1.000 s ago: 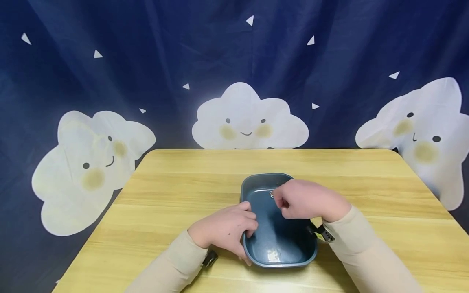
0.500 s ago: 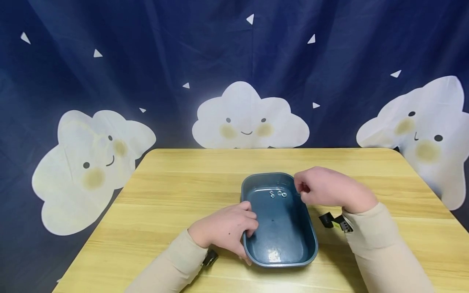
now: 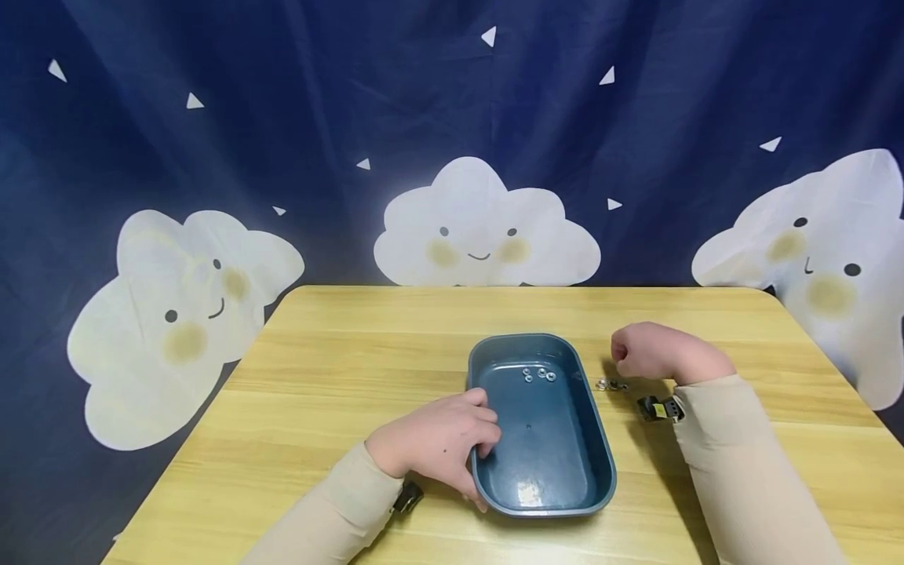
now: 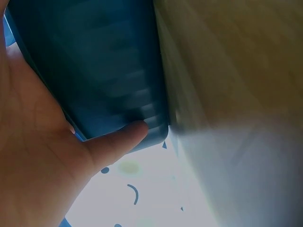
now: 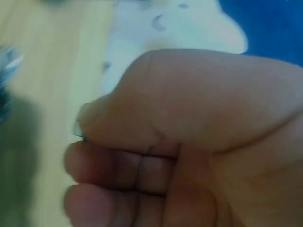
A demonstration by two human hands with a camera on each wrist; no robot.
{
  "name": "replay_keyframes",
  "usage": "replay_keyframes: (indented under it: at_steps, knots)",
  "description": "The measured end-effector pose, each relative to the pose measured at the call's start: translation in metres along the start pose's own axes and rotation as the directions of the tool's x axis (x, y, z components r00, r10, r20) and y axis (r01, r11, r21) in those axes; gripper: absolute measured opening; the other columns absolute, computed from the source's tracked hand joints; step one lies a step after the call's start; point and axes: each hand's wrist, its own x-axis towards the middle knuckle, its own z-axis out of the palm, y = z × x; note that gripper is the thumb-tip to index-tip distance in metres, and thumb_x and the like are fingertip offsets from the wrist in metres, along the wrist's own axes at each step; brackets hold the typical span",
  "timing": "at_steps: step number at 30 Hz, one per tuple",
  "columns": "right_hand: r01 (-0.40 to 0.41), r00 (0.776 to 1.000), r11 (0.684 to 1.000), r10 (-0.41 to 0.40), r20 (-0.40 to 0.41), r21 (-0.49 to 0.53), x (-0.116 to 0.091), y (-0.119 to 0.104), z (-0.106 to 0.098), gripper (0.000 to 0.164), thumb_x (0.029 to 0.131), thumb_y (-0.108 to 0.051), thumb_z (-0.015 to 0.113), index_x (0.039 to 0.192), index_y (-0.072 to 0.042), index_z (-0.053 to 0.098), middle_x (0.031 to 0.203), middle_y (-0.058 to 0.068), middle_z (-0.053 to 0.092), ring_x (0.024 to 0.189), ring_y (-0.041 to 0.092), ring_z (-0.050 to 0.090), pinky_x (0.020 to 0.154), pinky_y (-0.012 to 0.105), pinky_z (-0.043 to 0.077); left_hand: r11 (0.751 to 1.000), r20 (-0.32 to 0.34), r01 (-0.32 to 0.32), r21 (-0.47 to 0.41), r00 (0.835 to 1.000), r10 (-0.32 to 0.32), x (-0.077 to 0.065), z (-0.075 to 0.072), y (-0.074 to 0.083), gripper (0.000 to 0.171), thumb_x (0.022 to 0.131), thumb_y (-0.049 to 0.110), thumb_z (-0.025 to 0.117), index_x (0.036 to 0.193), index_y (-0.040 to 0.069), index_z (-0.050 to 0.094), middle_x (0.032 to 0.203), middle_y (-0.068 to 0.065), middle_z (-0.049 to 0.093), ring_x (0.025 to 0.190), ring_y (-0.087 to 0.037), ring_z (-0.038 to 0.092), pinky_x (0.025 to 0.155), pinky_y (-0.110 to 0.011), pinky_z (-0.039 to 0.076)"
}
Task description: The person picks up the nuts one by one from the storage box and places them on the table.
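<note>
In the head view, the tray (image 3: 537,463) has its long axis running away from the person; the small metal bits (image 3: 603,384) lie in a short row just right of the tray, and the right hand (image 3: 657,353) is nearer them, its fingertips just beyond the row. Small rings (image 3: 542,373) sit inside the tray's far end. The left hand (image 3: 438,439) grips the tray's left rim; the left-wrist view shows its thumb against the outer wall. In the right-wrist view the right fingers are curled toward the thumb; whether they pinch anything, I cannot tell.
</note>
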Motion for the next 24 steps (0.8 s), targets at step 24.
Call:
replay_keyframes:
  at_steps: [24]
  knots:
    - [-0.193, 0.965, 0.944, 0.133, 0.225, 0.267, -0.001, 0.022, 0.017, 0.022, 0.073, 0.005, 0.044, 0.063, -0.013, 0.052, 0.052, -0.003, 0.039, 0.047, 0.012, 0.037, 0.048, 0.027, 0.031, 1.0, -0.004, 0.0, -0.001, 1.0, 0.0, 0.0, 0.0, 0.0, 0.06, 0.059, 0.072, 0.085, 0.073, 0.025, 0.05, 0.076, 0.018, 0.043, 0.081, -0.009, 0.034, 0.072, -0.018, 0.031]
